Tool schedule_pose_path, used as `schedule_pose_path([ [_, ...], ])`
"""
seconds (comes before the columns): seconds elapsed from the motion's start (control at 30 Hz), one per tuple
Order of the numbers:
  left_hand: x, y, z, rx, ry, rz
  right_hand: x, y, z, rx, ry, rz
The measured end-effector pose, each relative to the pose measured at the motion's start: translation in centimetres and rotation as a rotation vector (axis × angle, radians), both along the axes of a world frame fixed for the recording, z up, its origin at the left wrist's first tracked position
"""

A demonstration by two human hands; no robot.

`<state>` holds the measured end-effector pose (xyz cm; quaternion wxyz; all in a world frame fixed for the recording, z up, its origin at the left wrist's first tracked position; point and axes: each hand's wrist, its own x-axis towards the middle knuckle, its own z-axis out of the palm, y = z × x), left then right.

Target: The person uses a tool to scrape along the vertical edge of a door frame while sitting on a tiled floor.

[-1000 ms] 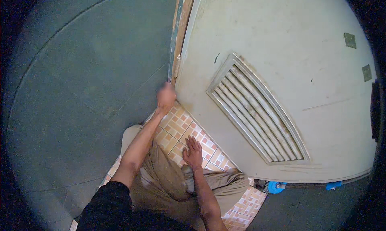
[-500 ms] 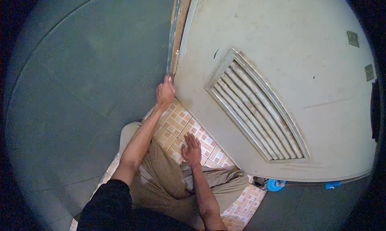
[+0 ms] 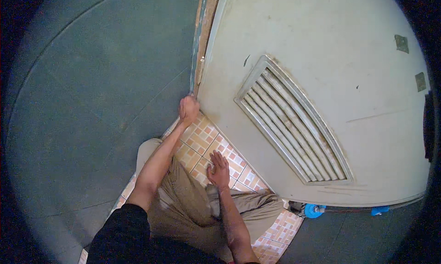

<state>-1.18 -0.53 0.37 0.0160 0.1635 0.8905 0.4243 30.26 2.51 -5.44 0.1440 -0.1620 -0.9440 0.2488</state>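
Observation:
My left hand (image 3: 189,109) is closed at the foot of the door frame (image 3: 198,57), whose wood shows worn, peeling paint. Its fingers curl away from view, and whatever they may hold is hidden. Beside it stands a pale door (image 3: 294,43) with a louvred vent (image 3: 294,126) set into its lower part. My right hand (image 3: 219,170) hovers over or rests by the patterned tiles (image 3: 202,135) near my lap, fingers stretched out and nothing in them; I cannot tell whether it touches the floor.
Dark grey tiling (image 3: 101,89) spreads over the left side. Brown trousers (image 3: 183,195) cover my folded legs on the tiles. Past my right knee, a blue round object (image 3: 314,211) sits by the door's edge, with a smaller blue piece (image 3: 379,211) farther right.
My left hand has slid slightly down the frame toward me, and its thumb and fingertips, pointing up before, are now tucked in. My right hand stays nearly where it was.

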Motion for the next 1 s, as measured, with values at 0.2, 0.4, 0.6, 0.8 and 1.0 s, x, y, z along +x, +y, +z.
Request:
schedule_pose_path([
  [0.2,2.0,0.7,4.1,0.059,0.127,0.107,0.3,0.1,0.1,-0.006,-0.003,-0.007],
  [0.4,0.6,-0.5,-1.0,-0.089,0.038,-0.007,0.1,0.0,0.7,-0.027,-0.004,-0.002],
  [0.6,0.5,0.4,0.5,0.018,0.069,0.006,0.0,0.2,0.8,-0.015,0.002,-0.016],
  [0.8,1.9,0.6,4.7,0.121,0.229,0.102,0.2,0.2,0.3,-0.016,-0.018,0.004],
  [1.0,1.5,0.3,-0.1,0.053,0.125,0.109,0.2,0.1,0.3,-0.03,-0.017,0.009],
])
